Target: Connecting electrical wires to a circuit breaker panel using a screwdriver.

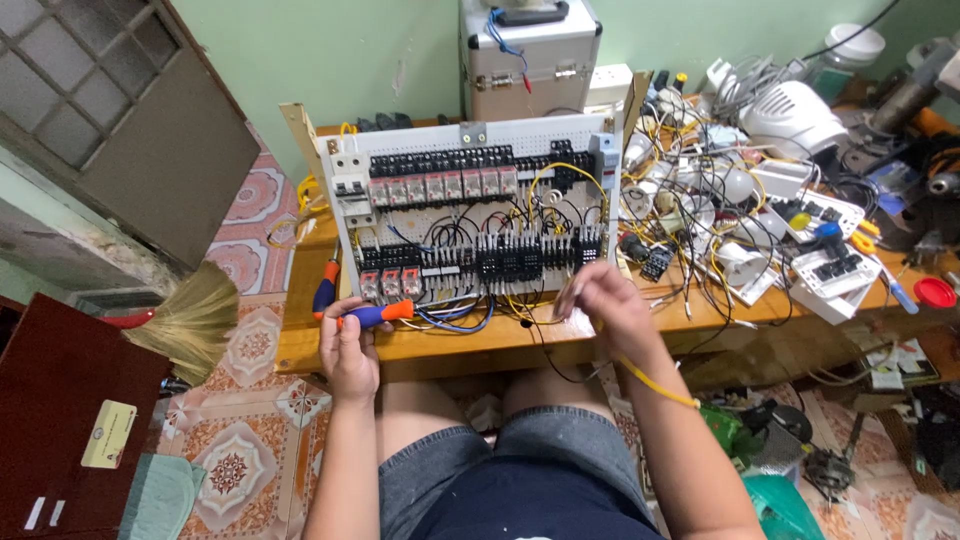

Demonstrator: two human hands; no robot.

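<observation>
Crowding a wooden table [450,345], wiring panel [470,215]; left hand [350,350] grips screwdriver [378,315], right hand [610,300] pinches yellow wire [655,385].

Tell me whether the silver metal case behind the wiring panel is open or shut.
Shut. The silver case stands with its lid seated flush on the body, no gap along the seam, behind the wiring panel. Whether its latches are fastened cannot be told.

Cream rectangular label [108,434] – on dark red cabinet [60,400], lower left.
</observation>
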